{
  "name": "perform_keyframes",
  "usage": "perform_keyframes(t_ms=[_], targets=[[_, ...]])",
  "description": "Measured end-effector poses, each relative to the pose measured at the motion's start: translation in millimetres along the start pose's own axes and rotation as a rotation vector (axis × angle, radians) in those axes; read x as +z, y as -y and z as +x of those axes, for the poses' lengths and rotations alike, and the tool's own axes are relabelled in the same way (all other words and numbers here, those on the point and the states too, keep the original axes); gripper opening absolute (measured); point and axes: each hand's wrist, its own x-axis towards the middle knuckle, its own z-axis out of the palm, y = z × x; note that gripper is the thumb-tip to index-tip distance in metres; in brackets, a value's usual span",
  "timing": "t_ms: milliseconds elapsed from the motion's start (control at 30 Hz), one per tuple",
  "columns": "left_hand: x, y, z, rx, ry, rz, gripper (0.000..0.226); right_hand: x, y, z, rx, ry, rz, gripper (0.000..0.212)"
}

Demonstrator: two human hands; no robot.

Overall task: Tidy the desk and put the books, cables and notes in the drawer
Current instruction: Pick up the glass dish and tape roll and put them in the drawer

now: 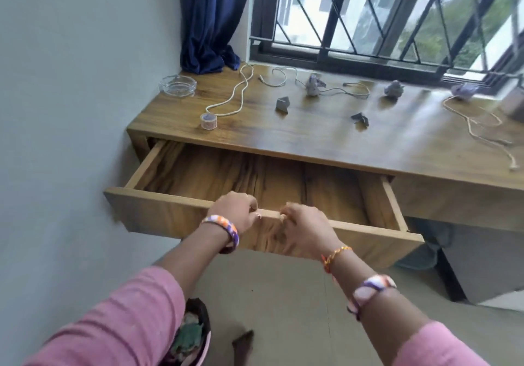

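Wooden desk [326, 135] by window, both hands' grip curled on open drawer [175, 215] front

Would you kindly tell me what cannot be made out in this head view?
- Drawer: back part hidden under the desk top.
- Right hand fingertips: blurred by motion.
- Grey box: cut off by the right edge.
- Bag contents: covered by the left sleeve, cut by the bottom edge.
- Crumpled notes: too small to read.
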Motion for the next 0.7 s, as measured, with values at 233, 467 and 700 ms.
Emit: perform_keyframes(t_ms=[233,467,700], targets=[[-13.0,-7.3,-26.7,0.053,0.202,0.23,0.013,-4.8,-0.9,-19.4,-0.009,0.226,0.008,0.028],[-12.4,-7.4,-67.6,0.139,0.574,0.24,0.018,-6.4,6.6,-46.0,0.107,0.703,0.158,0.03],[-16.4,-13.6,-108.9,0.003,0.826,0.174,0.028,38.5,-10.2,-55.1,0.156,1.002,-0.105,0.068]])
